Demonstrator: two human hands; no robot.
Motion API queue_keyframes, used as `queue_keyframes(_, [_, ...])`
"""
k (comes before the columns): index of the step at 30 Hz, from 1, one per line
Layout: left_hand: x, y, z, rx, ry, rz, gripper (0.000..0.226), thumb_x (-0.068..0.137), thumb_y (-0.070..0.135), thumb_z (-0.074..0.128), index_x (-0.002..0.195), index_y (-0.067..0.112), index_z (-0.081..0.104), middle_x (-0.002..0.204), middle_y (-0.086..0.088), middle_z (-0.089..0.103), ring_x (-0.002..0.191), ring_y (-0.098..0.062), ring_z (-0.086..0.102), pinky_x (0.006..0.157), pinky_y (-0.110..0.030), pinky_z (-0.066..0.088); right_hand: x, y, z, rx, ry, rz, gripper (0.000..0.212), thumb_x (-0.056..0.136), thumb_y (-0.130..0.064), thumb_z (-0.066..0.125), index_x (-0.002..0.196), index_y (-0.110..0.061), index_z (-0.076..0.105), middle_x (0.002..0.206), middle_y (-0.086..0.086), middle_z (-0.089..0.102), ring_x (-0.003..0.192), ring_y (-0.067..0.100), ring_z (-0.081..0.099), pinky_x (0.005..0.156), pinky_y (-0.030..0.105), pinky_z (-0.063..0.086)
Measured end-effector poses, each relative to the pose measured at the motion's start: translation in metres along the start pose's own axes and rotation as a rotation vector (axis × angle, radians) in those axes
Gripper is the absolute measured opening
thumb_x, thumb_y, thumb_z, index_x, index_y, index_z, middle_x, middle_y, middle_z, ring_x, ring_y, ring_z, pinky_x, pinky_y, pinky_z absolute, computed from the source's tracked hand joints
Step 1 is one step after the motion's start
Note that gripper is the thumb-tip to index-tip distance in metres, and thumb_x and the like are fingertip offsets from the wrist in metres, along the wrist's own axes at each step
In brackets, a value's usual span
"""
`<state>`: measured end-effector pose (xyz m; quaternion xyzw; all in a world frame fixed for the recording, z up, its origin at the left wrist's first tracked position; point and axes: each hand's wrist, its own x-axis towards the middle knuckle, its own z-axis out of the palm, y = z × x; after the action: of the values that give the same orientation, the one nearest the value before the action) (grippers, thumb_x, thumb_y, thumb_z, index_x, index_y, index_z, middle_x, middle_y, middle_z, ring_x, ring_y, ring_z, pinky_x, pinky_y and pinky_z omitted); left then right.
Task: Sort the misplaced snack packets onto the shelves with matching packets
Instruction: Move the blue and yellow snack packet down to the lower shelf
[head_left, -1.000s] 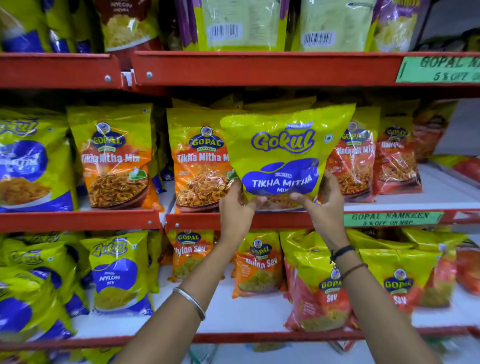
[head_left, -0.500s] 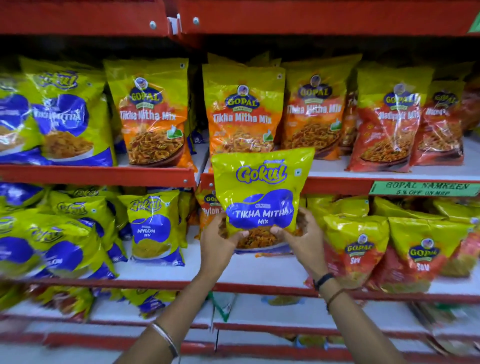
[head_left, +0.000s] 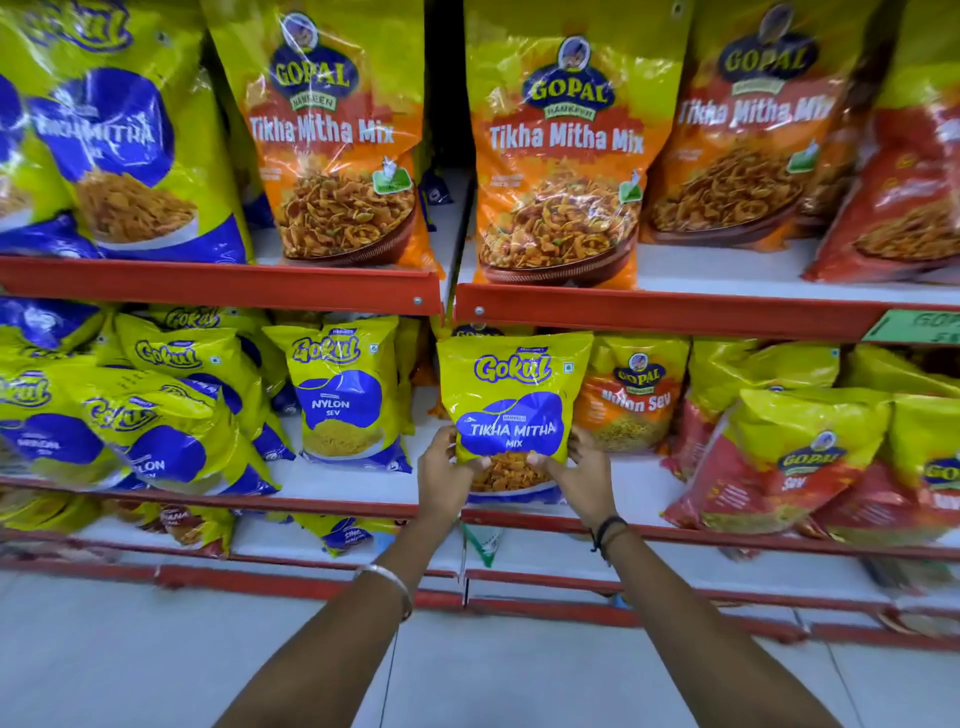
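A yellow and blue Gokul Tikha Mitha Mix packet (head_left: 511, 395) stands upright at the middle shelf (head_left: 332, 483), right at the joint between two shelf bays. My left hand (head_left: 444, 475) grips its lower left corner and my right hand (head_left: 584, 475) its lower right corner. A Gokul Nylon Sev packet (head_left: 345, 400) stands to its left. To its right, partly behind it, stands an orange Gopal Nylon Sev packet (head_left: 631, 400). On the upper shelf, far left, is a large Gokul Tikha Mitha packet (head_left: 119, 140).
Large Gopal Tikha Mitha Mix packets (head_left: 558, 150) line the upper shelf (head_left: 675, 312). Slumped Gokul packets (head_left: 156, 415) fill the middle shelf's left, red Gopal Sev packets (head_left: 779, 462) its right. A lower shelf (head_left: 291, 540) holds a few packets. Grey floor lies below.
Both hands have carried the Gokul Tikha Mitha Mix packet down from the upper shelf level to the middle shelf. The view has dropped and moved closer to the shelves.
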<state>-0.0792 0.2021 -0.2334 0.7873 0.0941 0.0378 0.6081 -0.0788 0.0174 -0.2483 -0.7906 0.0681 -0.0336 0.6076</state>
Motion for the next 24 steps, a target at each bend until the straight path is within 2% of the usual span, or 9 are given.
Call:
queue_keyframes(2, [0.016, -0.005, 0.001, 0.031, -0.009, -0.032, 0.047, 0.067, 0.001, 0.076, 0.11, 0.009, 0.059, 0.101, -0.003, 0.066, 0.094, -0.019, 0.06, 0.073, -0.018, 0.044, 0.009, 0.001, 0.01, -0.003, -0.001, 0.026, 0.048, 0.07, -0.015, 0.082, 0.11, -0.022, 0.058, 0.112, 0.007, 0.069, 0.103, 0.024, 0.065, 0.086, 0.042, 0.055])
queue_keyframes(5, [0.035, -0.015, -0.001, 0.103, -0.016, -0.068, 0.049, 0.065, 0.004, 0.078, 0.11, 0.008, 0.059, 0.103, -0.008, 0.07, 0.094, -0.023, 0.063, 0.075, -0.025, 0.047, 0.019, 0.006, 0.023, -0.008, -0.005, 0.054, 0.05, 0.072, -0.017, 0.081, 0.115, -0.019, 0.056, 0.114, 0.005, 0.067, 0.107, 0.024, 0.063, 0.08, 0.024, 0.052])
queue_keyframes(9, [0.049, -0.024, -0.007, 0.179, -0.047, -0.111, 0.054, 0.058, 0.015, 0.082, 0.107, 0.008, 0.06, 0.098, -0.011, 0.07, 0.089, -0.027, 0.064, 0.082, -0.041, 0.054, 0.025, 0.014, 0.031, -0.075, -0.021, 0.059, 0.061, 0.07, -0.044, 0.075, 0.123, -0.021, 0.054, 0.121, 0.004, 0.064, 0.111, 0.022, 0.06, 0.089, 0.048, 0.053])
queue_keyframes(12, [0.048, -0.024, -0.009, 0.24, -0.068, -0.071, 0.05, 0.063, 0.022, 0.073, 0.11, 0.008, 0.059, 0.107, -0.016, 0.069, 0.1, -0.034, 0.063, 0.085, -0.046, 0.053, 0.01, -0.002, 0.031, -0.188, 0.062, 0.018, 0.074, 0.076, -0.049, 0.07, 0.135, -0.013, 0.042, 0.136, 0.009, 0.047, 0.121, 0.023, 0.048, 0.091, 0.039, 0.048])
queue_keyframes(14, [0.04, -0.013, -0.016, 0.248, -0.016, 0.0, 0.035, 0.078, 0.014, 0.068, 0.11, 0.006, 0.057, 0.113, -0.019, 0.064, 0.107, -0.035, 0.058, 0.089, -0.045, 0.05, -0.001, -0.017, 0.03, -0.261, 0.155, -0.106, 0.061, 0.086, -0.038, 0.066, 0.134, -0.009, 0.043, 0.136, 0.011, 0.044, 0.121, 0.021, 0.045, 0.091, 0.031, 0.044])
queue_keyframes(16, [0.03, 0.009, -0.03, 0.228, 0.047, 0.129, 0.025, 0.083, 0.013, 0.062, 0.107, 0.007, 0.056, 0.108, -0.017, 0.064, 0.102, -0.03, 0.059, 0.085, -0.042, 0.05, -0.007, -0.036, 0.029, -0.274, 0.206, -0.271, 0.044, 0.09, -0.028, 0.062, 0.127, -0.009, 0.049, 0.129, 0.011, 0.049, 0.115, 0.01, 0.045, 0.095, 0.022, 0.042])
queue_keyframes(19, [0.025, 0.055, -0.063, 0.138, 0.141, 0.294, 0.016, 0.085, 0.007, 0.058, 0.101, 0.007, 0.058, 0.096, -0.007, 0.064, 0.084, -0.011, 0.06, 0.072, -0.02, 0.047, -0.009, -0.084, 0.033, -0.208, 0.225, -0.471, 0.03, 0.09, -0.02, 0.061, 0.119, -0.013, 0.057, 0.116, 0.001, 0.054, 0.107, -0.011, 0.044, 0.093, 0.003, 0.031])
queue_keyframes(22, [0.034, 0.106, -0.105, -0.012, 0.382, 0.422, 0.01, 0.086, 0.006, 0.055, 0.093, 0.011, 0.058, 0.092, -0.008, 0.062, 0.079, -0.014, 0.056, 0.067, -0.009, 0.041, -0.003, -0.152, 0.044, -0.115, 0.255, -0.63, 0.025, 0.092, -0.014, 0.06, 0.116, -0.013, 0.059, 0.112, -0.002, 0.055, 0.107, -0.003, 0.051, 0.094, 0.01, 0.037])
queue_keyframes(24, [0.052, 0.131, -0.132, -0.081, 0.526, 0.512, 0.014, 0.086, 0.013, 0.053, 0.1, 0.011, 0.055, 0.098, -0.01, 0.059, 0.083, -0.016, 0.055, 0.077, -0.015, 0.043, 0.007, -0.194, 0.054, -0.07, 0.248, -0.709, 0.025, 0.092, -0.014, 0.058, 0.117, -0.009, 0.059, 0.112, 0.001, 0.056, 0.107, 0.013, 0.056, 0.094, 0.022, 0.043])
